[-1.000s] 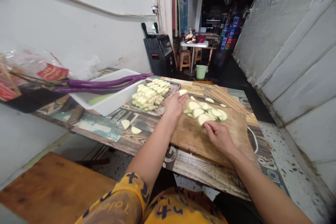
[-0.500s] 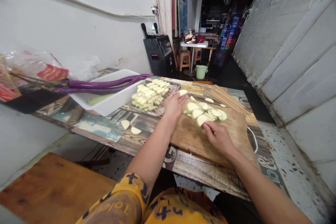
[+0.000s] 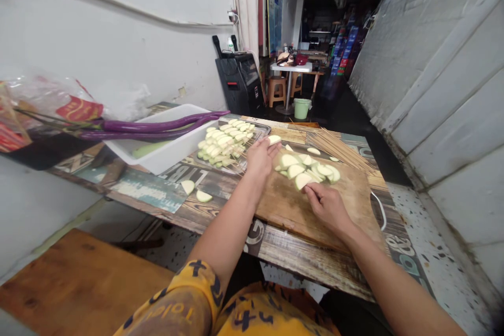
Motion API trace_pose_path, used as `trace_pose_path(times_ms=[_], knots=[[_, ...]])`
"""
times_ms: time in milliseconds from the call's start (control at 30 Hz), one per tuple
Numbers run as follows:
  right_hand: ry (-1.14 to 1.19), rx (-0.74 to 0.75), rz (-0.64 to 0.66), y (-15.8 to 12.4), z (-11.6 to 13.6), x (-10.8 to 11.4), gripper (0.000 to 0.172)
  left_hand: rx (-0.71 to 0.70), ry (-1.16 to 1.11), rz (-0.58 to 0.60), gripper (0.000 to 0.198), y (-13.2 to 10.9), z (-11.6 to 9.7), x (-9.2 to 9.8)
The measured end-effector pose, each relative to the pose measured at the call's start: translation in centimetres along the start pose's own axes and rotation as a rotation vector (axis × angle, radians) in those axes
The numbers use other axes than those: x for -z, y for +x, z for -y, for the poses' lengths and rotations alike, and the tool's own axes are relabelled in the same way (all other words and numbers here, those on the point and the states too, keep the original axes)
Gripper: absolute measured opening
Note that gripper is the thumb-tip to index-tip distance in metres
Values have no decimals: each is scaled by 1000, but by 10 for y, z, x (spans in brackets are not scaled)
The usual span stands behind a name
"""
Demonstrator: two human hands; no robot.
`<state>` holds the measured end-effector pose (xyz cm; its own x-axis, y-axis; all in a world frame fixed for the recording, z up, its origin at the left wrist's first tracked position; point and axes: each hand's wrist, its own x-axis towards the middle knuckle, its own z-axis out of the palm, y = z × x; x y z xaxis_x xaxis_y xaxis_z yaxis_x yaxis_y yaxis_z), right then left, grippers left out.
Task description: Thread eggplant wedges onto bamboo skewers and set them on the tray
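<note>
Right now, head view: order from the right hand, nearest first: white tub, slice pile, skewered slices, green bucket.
1. Slice pile: on the board, just ahead of the right hand.
2. Skewered slices: left, beyond the left hand.
3. White tub: farther left.
4. Green bucket: beyond the table.

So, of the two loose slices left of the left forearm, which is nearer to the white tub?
The left slice; the right slice lies closer to the cutting board.
</note>
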<state>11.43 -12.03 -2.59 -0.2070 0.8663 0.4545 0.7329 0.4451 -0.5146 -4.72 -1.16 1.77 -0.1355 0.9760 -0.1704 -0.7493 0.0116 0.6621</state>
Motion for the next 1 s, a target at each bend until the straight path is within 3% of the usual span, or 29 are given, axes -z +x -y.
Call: trace_pose_path(times_ms=[1000], knots=[[1, 11, -17, 1, 1, 0, 24, -56, 34, -4, 10, 2, 4, 1]])
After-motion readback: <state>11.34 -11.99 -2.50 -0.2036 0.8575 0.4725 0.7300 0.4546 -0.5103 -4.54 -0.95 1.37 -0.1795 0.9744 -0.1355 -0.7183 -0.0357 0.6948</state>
